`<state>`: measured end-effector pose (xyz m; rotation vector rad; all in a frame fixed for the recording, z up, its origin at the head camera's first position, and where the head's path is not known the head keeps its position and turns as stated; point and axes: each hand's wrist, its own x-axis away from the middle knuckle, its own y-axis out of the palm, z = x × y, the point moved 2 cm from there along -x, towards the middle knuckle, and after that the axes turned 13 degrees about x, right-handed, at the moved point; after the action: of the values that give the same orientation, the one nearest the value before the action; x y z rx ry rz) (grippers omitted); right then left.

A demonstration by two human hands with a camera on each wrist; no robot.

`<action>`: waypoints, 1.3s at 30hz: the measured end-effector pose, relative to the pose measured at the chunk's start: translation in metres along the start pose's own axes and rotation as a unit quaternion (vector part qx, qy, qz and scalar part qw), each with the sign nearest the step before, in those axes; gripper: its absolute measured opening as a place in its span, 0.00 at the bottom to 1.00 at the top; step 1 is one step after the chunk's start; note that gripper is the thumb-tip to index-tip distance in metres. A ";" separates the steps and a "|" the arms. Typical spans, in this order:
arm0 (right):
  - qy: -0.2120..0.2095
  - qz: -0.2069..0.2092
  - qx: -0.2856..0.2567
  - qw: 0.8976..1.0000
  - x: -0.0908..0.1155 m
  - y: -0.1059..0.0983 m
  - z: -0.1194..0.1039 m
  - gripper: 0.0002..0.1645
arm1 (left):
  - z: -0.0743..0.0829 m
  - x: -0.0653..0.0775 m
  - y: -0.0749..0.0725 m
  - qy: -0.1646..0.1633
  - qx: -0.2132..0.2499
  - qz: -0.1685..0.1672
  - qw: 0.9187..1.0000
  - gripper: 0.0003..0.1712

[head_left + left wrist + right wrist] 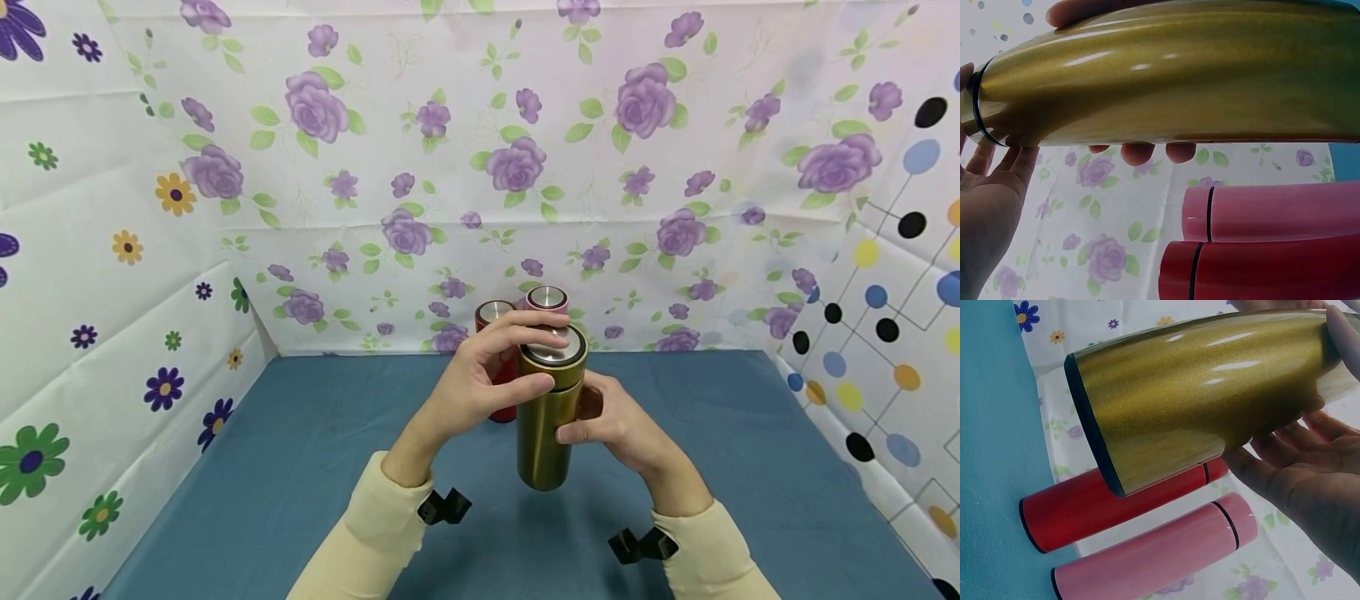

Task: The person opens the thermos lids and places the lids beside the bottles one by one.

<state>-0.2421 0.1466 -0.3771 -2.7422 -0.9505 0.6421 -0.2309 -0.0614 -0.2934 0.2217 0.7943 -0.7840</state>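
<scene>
A gold vacuum flask (542, 446) with a steel-topped lid (555, 354) stands nearly upright between both hands, its base over the blue table. My left hand (486, 358) grips the lid from the left, thumb on the near side and fingers reaching across the top. Lower down, my right hand (618, 423) holds the body from the right, its thumb in front and the other fingers behind. Both hands also show around the flask in the right wrist view, where its dark base (1094, 428) is visible.
Behind the gold flask, a red flask (1110, 509) and a pink flask (1154, 559) stand side by side, partly hidden in the head view. Blue cloth (337, 442) covers the table. A flowered curtain (450, 167) closes off the back, with patterned sheets at both sides.
</scene>
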 end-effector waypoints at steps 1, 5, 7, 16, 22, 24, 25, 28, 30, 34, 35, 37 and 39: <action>0.000 0.000 0.001 1.000 0.000 0.000 0.000 0.35 | 0.000 0.000 0.000 -0.002 -0.005 0.002 1.000 0.23; 0.003 0.001 0.002 1.000 0.000 0.000 0.000 0.35 | 0.001 0.000 0.000 0.010 -0.044 0.014 0.999 0.21; 0.005 0.002 0.001 1.000 0.000 0.000 0.000 0.35 | 0.002 -0.001 0.000 0.020 -0.070 0.025 0.997 0.21; 0.003 0.003 -0.001 1.000 -0.001 0.000 0.001 0.35 | 0.002 -0.001 0.002 0.015 -0.101 0.038 0.994 0.23; 0.000 -0.001 -0.002 1.000 -0.001 -0.001 0.000 0.35 | 0.002 0.001 -0.002 -0.015 -0.063 0.009 0.998 0.22; 0.001 -0.004 -0.003 1.000 -0.001 0.000 0.000 0.35 | 0.002 0.001 -0.003 -0.018 -0.047 0.000 0.999 0.21; 0.001 -0.005 -0.003 1.000 -0.001 0.000 0.000 0.35 | 0.002 0.001 -0.003 -0.018 -0.042 -0.003 0.999 0.21; 0.000 -0.006 -0.005 1.000 -0.001 0.000 0.000 0.35 | 0.001 0.001 -0.003 -0.015 -0.037 -0.004 0.999 0.20; 0.001 -0.004 -0.005 1.000 -0.001 0.000 0.001 0.35 | 0.001 0.000 -0.002 -0.010 -0.043 0.003 0.999 0.20; -0.002 -0.003 -0.002 1.000 -0.001 0.000 0.001 0.35 | 0.002 0.000 -0.001 0.006 -0.066 0.023 0.998 0.18; -0.002 -0.003 -0.001 1.000 -0.001 0.000 0.001 0.35 | 0.002 0.000 -0.001 0.010 -0.072 0.028 0.997 0.18; -0.004 -0.003 0.001 1.000 -0.002 0.001 0.002 0.35 | 0.002 0.000 0.000 0.015 -0.083 0.036 0.996 0.19; -0.001 -0.001 0.002 1.000 -0.002 0.001 0.002 0.35 | 0.002 0.000 0.001 0.014 -0.092 0.040 0.995 0.21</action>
<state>-0.2439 0.1448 -0.3782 -2.7362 -0.9514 0.6456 -0.2292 -0.0621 -0.2917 0.0993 0.8742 -0.6290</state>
